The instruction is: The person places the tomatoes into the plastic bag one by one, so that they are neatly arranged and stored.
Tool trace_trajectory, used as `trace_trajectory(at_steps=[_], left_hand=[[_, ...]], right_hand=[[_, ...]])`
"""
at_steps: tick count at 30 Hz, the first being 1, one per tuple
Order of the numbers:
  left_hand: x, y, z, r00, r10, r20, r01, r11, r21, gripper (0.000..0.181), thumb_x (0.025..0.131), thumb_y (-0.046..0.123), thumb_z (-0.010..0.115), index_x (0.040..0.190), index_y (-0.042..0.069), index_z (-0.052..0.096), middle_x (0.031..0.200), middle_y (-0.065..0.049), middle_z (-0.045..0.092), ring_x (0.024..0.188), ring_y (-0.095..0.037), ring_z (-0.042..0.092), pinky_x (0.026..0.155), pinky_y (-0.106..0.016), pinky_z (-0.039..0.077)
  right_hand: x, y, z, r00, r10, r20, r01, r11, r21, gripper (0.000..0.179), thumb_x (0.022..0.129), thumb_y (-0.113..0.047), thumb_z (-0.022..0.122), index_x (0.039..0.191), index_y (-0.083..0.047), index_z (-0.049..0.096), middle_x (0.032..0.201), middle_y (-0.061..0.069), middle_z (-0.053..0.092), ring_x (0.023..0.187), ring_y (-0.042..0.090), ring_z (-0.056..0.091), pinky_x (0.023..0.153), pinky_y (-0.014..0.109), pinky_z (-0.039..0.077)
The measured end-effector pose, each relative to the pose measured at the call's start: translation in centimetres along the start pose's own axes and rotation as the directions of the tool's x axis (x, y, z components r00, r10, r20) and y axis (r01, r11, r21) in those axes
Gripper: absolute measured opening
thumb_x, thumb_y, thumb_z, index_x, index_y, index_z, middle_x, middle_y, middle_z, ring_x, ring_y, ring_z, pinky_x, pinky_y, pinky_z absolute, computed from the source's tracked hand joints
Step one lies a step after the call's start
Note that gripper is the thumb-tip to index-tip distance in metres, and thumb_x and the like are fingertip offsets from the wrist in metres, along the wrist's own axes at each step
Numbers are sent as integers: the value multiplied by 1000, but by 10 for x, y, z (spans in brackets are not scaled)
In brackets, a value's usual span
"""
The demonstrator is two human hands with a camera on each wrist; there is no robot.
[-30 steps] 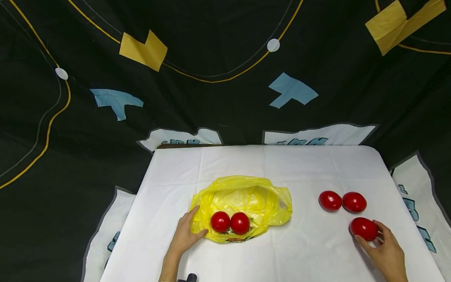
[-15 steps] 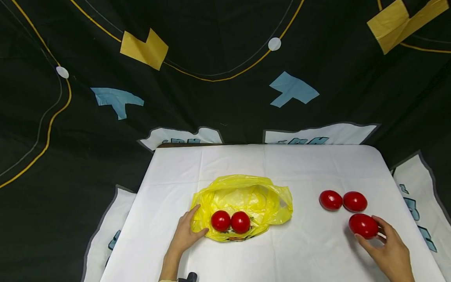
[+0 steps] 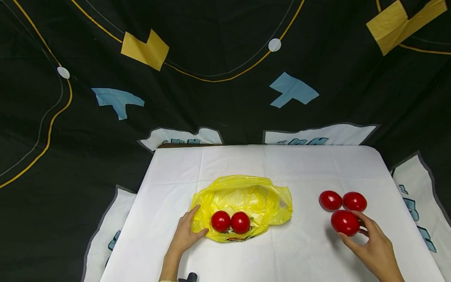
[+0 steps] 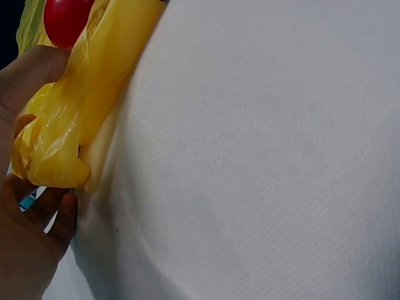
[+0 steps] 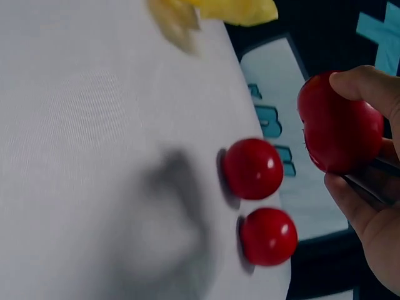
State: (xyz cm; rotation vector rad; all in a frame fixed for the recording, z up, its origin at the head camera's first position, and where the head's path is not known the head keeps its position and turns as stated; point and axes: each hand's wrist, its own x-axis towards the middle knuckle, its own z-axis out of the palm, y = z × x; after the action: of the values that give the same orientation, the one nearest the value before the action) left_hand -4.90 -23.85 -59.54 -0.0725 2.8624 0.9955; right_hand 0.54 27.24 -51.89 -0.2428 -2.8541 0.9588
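Note:
At the right, my right hand [image 3: 375, 244] holds a red tomato [image 3: 345, 223] between thumb and fingers. The tomato is raised over the table, its shadow below it; the right wrist view shows its lobed side [image 5: 344, 128]. Just beyond it, a left tomato [image 3: 330, 201] and a right tomato [image 3: 354, 201] lie side by side. My left hand [image 3: 186, 231] grips the left end of a yellow plastic bag [image 3: 278, 207], with bag film [image 4: 56, 147] between thumb and fingers in the left wrist view. Two more tomatoes [image 3: 230, 221] sit side by side in the bag's open mouth.
The table [image 3: 299, 254] wears a white cloth. Behind it hangs a dark curtain [image 3: 211, 109] with yellow, blue and white shapes. A small black object [image 3: 192, 277] shows by my left wrist at the lower edge.
My right hand has lifted the tomato off the table and carried it left, close in front of the other two. The left hand and the bag have stayed in place.

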Motion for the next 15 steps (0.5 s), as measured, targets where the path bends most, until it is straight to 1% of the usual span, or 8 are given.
trace_trajectory(at_steps=[4,8,15], left_hand=[[1,0,0,1000,-3,1,3,1000,0,86,69,38,81,143,28,40,136,-4,49,119,-27,44,98,-53,39],[1,1,-1,1000,-14,4,14,1000,-1,86,69,40,81,144,28,40,139,-5,47,122,-28,42,100,-55,38],[1,0,0,1000,-11,5,11,1000,-2,85,70,41,80,144,28,40,140,-5,47,122,-28,42,99,-55,37]], right_hand=[[2,-11,3,998,-67,-6,67,998,21,87,65,-19,88,136,-1,41,123,23,50,102,40,53,77,53,49],[5,-21,6,991,-131,-15,131,990,42,85,64,-25,89,134,-5,45,122,19,52,100,35,56,74,50,52],[11,-36,16,981,-195,1,194,979,68,84,62,-26,90,132,-8,47,120,13,55,100,30,57,74,49,53]])
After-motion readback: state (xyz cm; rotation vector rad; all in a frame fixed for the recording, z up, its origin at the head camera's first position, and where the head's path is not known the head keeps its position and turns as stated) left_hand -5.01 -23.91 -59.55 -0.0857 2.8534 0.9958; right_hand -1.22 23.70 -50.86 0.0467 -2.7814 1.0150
